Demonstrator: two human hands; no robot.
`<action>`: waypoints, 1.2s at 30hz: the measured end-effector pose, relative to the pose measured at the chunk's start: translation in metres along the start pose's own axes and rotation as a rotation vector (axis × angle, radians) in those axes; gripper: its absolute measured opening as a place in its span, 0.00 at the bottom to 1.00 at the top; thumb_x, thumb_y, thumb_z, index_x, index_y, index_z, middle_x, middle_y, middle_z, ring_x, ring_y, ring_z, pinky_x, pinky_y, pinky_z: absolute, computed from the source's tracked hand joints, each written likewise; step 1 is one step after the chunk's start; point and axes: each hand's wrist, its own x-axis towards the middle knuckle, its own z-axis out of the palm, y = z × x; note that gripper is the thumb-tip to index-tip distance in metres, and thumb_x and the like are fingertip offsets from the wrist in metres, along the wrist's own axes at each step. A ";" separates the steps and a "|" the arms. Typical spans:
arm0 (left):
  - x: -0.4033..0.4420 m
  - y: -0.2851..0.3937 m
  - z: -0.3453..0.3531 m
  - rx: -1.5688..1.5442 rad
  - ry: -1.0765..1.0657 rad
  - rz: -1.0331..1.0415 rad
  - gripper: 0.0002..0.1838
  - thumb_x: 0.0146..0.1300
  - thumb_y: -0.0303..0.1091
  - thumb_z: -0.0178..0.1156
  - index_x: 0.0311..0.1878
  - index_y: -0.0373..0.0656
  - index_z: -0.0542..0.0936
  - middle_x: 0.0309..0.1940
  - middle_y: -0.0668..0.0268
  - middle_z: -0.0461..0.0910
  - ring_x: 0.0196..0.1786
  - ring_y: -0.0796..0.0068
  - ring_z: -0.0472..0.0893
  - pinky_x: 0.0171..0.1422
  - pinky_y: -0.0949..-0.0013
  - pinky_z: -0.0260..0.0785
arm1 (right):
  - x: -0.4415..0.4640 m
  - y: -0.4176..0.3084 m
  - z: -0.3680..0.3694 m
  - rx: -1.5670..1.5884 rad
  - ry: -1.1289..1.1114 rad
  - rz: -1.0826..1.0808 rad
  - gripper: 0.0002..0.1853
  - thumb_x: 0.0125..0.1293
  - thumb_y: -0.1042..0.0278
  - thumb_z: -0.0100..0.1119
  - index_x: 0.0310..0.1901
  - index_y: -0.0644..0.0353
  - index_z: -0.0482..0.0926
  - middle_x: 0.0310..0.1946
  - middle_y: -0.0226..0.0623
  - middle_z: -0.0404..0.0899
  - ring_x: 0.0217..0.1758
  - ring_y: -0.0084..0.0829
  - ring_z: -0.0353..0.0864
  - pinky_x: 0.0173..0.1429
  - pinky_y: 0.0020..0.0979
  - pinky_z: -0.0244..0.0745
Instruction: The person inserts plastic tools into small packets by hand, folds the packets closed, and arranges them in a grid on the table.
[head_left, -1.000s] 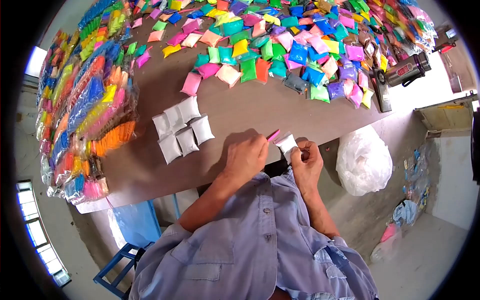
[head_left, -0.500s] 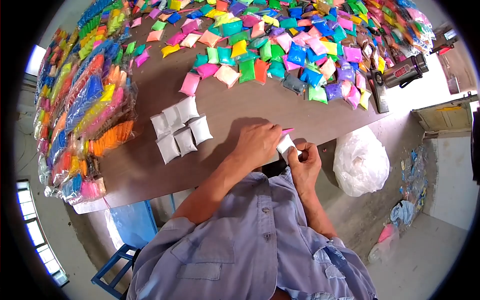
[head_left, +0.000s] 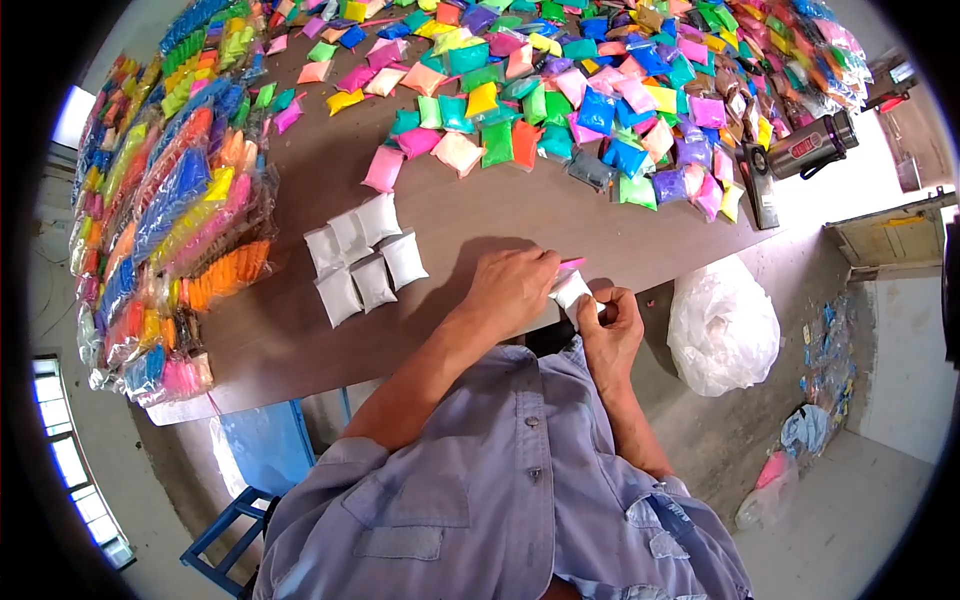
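A small white packet (head_left: 571, 292) is held near the table's front edge, between my two hands. My right hand (head_left: 613, 328) is closed, pinching the packet's lower right corner between thumb and fingers. Bent over its upper left edge is my left hand (head_left: 512, 288), fingers closed. From those fingertips sticks out a thin pink piece (head_left: 572, 264), lying along the packet's top edge; its exact kind is unclear. To the left, several similar white packets (head_left: 372, 281) lie together in two rows on the brown table (head_left: 300, 370).
Many colourful filled packets (head_left: 496, 142) cover the far side. Bagged bundles of bright packets (head_left: 170, 220) are heaped at the left. A steel flask (head_left: 812, 144) stands near the right edge. Below it is a white plastic bag (head_left: 722, 325); a blue stool (head_left: 228, 535) sits lower left.
The packet looks slightly turned between my hands, and the pink piece lies a little differently. Both hands keep nearly the same place and hold. The view has shifted slightly.
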 end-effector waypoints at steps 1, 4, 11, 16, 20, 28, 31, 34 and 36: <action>-0.001 0.002 -0.002 0.015 -0.021 -0.015 0.05 0.69 0.33 0.58 0.39 0.43 0.79 0.36 0.57 0.83 0.42 0.48 0.85 0.45 0.46 0.75 | -0.001 0.000 0.000 0.000 0.000 0.001 0.09 0.67 0.69 0.70 0.38 0.64 0.78 0.17 0.26 0.75 0.21 0.14 0.70 0.28 0.23 0.66; -0.006 0.015 -0.005 -0.038 0.010 0.023 0.05 0.69 0.33 0.57 0.38 0.43 0.79 0.36 0.57 0.84 0.42 0.48 0.85 0.45 0.45 0.75 | -0.002 -0.003 0.001 0.000 0.004 0.008 0.09 0.67 0.70 0.69 0.38 0.64 0.78 0.18 0.26 0.74 0.22 0.14 0.69 0.28 0.24 0.66; -0.005 -0.005 0.009 -0.063 0.066 -0.026 0.06 0.70 0.33 0.58 0.37 0.42 0.80 0.34 0.54 0.83 0.39 0.45 0.85 0.42 0.43 0.75 | -0.001 0.008 -0.002 0.017 -0.014 -0.026 0.09 0.67 0.70 0.69 0.40 0.65 0.78 0.20 0.26 0.76 0.23 0.14 0.71 0.29 0.23 0.68; -0.018 0.005 0.001 -0.138 0.135 -0.052 0.08 0.71 0.35 0.59 0.37 0.41 0.80 0.31 0.54 0.84 0.37 0.44 0.84 0.40 0.44 0.75 | -0.004 -0.001 0.004 0.162 -0.013 -0.056 0.08 0.70 0.72 0.66 0.46 0.66 0.81 0.26 0.26 0.81 0.25 0.14 0.71 0.30 0.20 0.68; -0.033 0.002 0.009 -0.158 0.144 -0.066 0.08 0.71 0.35 0.60 0.36 0.41 0.79 0.30 0.54 0.84 0.36 0.44 0.84 0.40 0.45 0.75 | -0.006 -0.002 -0.001 0.113 -0.081 -0.019 0.14 0.72 0.73 0.62 0.56 0.65 0.84 0.28 0.26 0.82 0.26 0.12 0.72 0.31 0.20 0.68; -0.042 0.006 0.001 -0.246 0.152 -0.125 0.08 0.72 0.36 0.60 0.39 0.41 0.80 0.32 0.54 0.85 0.38 0.46 0.85 0.42 0.46 0.76 | -0.010 0.003 0.001 0.149 -0.088 0.019 0.14 0.74 0.73 0.60 0.57 0.67 0.85 0.27 0.21 0.78 0.28 0.11 0.71 0.32 0.19 0.66; -0.050 0.004 0.009 -0.157 0.096 -0.103 0.09 0.73 0.36 0.59 0.39 0.41 0.79 0.31 0.54 0.84 0.36 0.45 0.85 0.41 0.45 0.75 | -0.011 0.006 -0.002 0.144 -0.108 -0.003 0.14 0.74 0.75 0.60 0.58 0.67 0.85 0.28 0.20 0.78 0.28 0.11 0.70 0.32 0.18 0.66; -0.048 -0.008 0.009 -0.104 0.151 -0.103 0.08 0.71 0.35 0.59 0.39 0.41 0.77 0.30 0.53 0.83 0.34 0.44 0.84 0.38 0.44 0.75 | -0.009 0.019 -0.001 0.186 -0.117 -0.064 0.15 0.74 0.77 0.59 0.58 0.68 0.85 0.33 0.22 0.79 0.29 0.11 0.70 0.32 0.18 0.64; -0.045 -0.006 -0.001 -0.104 0.122 -0.145 0.07 0.71 0.34 0.58 0.40 0.40 0.77 0.32 0.54 0.84 0.35 0.44 0.84 0.38 0.45 0.75 | -0.009 0.012 0.000 0.122 -0.105 -0.021 0.15 0.74 0.75 0.59 0.58 0.70 0.85 0.32 0.22 0.79 0.29 0.11 0.70 0.33 0.18 0.64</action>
